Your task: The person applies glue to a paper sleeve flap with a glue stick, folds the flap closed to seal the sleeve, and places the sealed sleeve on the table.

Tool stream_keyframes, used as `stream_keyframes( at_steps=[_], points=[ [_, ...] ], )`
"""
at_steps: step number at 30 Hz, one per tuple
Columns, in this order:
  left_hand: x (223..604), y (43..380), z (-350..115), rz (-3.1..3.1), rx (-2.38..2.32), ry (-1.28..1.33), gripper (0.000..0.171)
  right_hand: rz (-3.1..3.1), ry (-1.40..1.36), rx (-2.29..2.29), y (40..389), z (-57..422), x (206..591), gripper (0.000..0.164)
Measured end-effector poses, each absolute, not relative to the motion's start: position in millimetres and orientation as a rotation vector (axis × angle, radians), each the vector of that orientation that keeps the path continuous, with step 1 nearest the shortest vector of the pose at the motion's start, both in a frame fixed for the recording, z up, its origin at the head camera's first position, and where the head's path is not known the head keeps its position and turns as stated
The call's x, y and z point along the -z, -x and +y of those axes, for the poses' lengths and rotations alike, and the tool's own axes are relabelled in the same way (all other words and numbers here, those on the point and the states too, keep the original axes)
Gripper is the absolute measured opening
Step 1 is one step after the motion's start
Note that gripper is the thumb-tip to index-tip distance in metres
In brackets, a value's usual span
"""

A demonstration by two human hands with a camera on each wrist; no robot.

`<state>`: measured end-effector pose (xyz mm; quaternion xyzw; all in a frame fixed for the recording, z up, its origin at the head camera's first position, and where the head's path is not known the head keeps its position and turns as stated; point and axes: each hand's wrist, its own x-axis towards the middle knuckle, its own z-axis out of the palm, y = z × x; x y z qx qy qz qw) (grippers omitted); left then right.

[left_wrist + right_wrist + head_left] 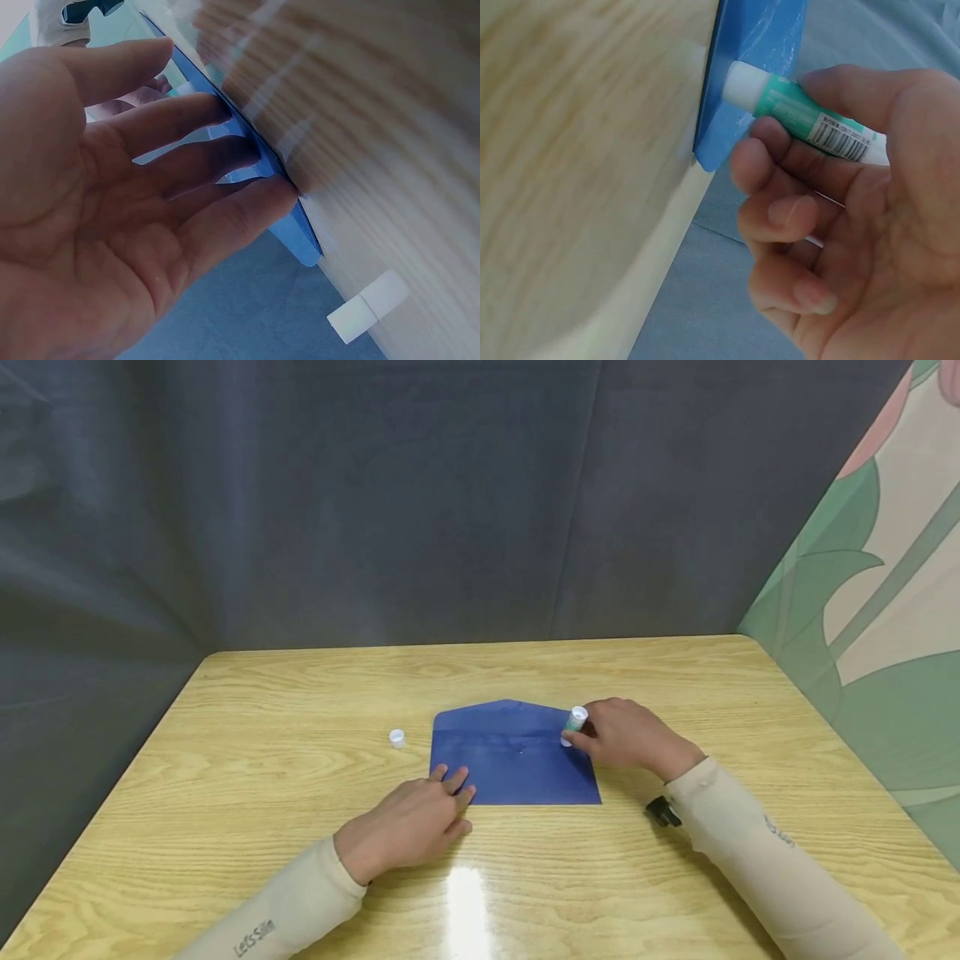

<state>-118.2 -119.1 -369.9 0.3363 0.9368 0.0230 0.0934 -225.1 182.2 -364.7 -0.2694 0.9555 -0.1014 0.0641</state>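
A blue envelope (517,777) lies on the table with its flap unfolded toward the far side. Fingertips of my left hand (416,820) rest on its near left corner, the fingers spread and nearly straight. My right hand (630,737) pinches a green and white glue stick (576,723) between thumb and fingers at the envelope's right side. In the right wrist view, the white end of the glue stick (746,86) meets the blue paper, and whitish streaks (761,34) show on the flap. A small white cap (397,739) stands left of the envelope.
The wooden table (300,710) runs back to a dark cloth (390,510) hung behind it. A wall with a leaf pattern (885,635) rises at the right. A black device (663,812) sits under the right wrist.
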Motion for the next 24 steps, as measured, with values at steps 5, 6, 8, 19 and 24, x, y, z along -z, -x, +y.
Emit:
stream_keyframes(
  at_steps=[5,6,8,19,24],
  points=[
    [368.6,118.1,-118.1,2.783,-0.085,-1.011,0.047,2.868,0.759,0.279,222.9,186.5,360.1,0.030],
    [368.7,118.2,-117.9,2.784,-0.085,-1.016,0.047,2.869,0.754,0.272,222.6,187.5,359.4,0.030],
    [368.3,118.2,-117.6,2.782,-0.094,-1.023,0.047,2.868,0.744,0.264,221.8,189.5,358.1,0.030],
    [368.4,117.0,-118.3,2.791,-0.084,-1.010,0.045,2.864,0.709,0.184,222.7,197.0,353.3,0.032],
    [370.1,117.4,-118.9,2.788,-0.071,-1.002,0.045,2.884,0.699,0.144,223.6,196.8,351.7,0.034]
  ],
)
